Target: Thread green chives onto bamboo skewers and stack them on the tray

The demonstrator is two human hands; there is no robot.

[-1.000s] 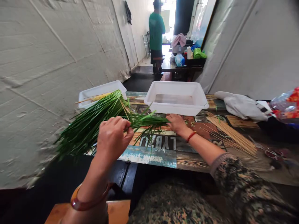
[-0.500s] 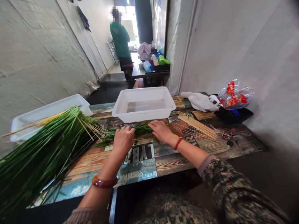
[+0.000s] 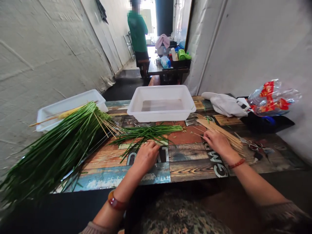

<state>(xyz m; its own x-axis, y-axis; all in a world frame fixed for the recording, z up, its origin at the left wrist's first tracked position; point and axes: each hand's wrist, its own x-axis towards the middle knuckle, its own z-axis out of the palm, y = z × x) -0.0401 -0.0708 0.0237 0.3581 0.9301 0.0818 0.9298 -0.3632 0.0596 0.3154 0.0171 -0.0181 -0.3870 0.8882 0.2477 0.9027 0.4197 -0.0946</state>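
Observation:
A loose bundle of green chives (image 3: 156,130) lies across the middle of the table, its cut ends toward the right. My left hand (image 3: 146,155) rests just in front of these chives with its fingers curled in; whatever is inside them is hidden. Over the pile of bamboo skewers (image 3: 225,138) is my right hand (image 3: 216,142), its thumb and fingertips pinched on the end of a thin bamboo skewer (image 3: 198,134). A big heap of chives (image 3: 60,143), with skewers sticking out at its right end, fills the left side.
A white plastic tub (image 3: 162,115) stands behind the chives, another tub (image 3: 44,125) at the back left. On the right are scissors (image 3: 253,146), a white cap (image 3: 224,104) and a clear-and-red plastic bag (image 3: 270,100). A person in green (image 3: 137,32) stands farther back.
Both hands have come off the chive bundle, which now lies spread out. My right hand has moved right to the skewers; my left hand has drawn slightly nearer me. The view has shifted.

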